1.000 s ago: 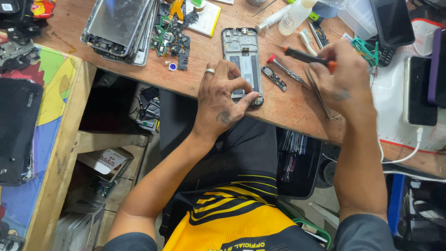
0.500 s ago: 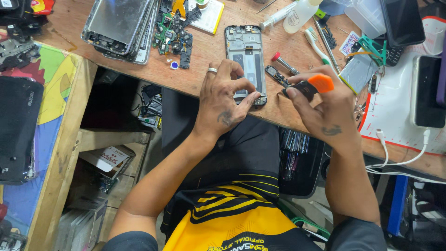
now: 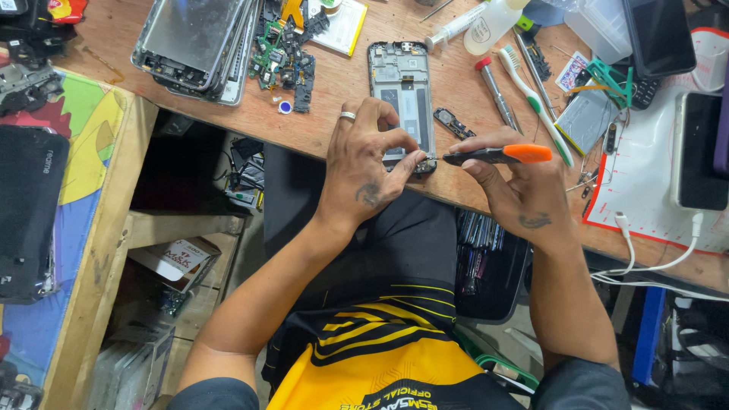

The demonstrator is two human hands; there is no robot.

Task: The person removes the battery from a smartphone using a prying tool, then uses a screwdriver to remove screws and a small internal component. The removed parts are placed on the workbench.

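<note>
The opened phone frame (image 3: 402, 99) lies flat on the wooden bench (image 3: 342, 114), its lower end at the bench's near edge. The left hand (image 3: 368, 171) rests on that lower end, fingers (image 3: 410, 163) curled and pinching the frame's bottom corner. The right hand (image 3: 520, 201) grips an orange-handled screwdriver (image 3: 497, 155), held nearly level, its dark tip just beside the left fingertips at the frame's bottom edge. A small black part (image 3: 454, 123) lies just above the screwdriver. A toothbrush (image 3: 531, 99) lies beyond the right fingers.
</note>
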